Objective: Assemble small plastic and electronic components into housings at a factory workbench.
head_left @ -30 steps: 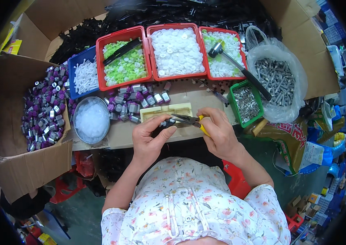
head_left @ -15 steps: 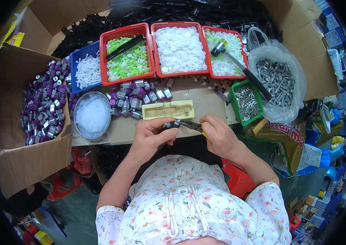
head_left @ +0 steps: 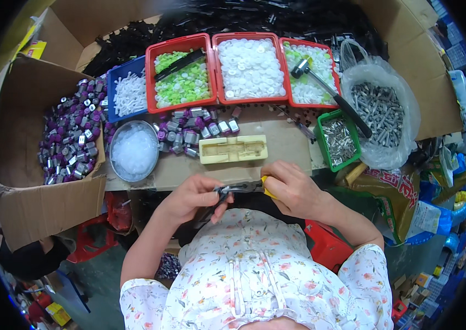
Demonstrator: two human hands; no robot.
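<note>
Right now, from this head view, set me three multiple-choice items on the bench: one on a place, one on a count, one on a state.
1. Where does the black-handled hammer lie?
A. across the right-hand red tray and the clear bag of grey screws
B. in the round metal bowl
C. inside the cardboard box

2. How many red plastic trays stand in the back row?
A. one
B. three
C. five

3. What is the right hand doing?
A. resting flat on the table
B. gripping the yellow-handled pliers
C. reaching into the green bin

Key:
1 A: its head rests on the right-hand red tray, its handle on the clear bag of grey screws.
2 B: three red rims sit side by side.
3 B: its fingers close round the yellow-handled pliers, whose tip meets the left hand.
</note>
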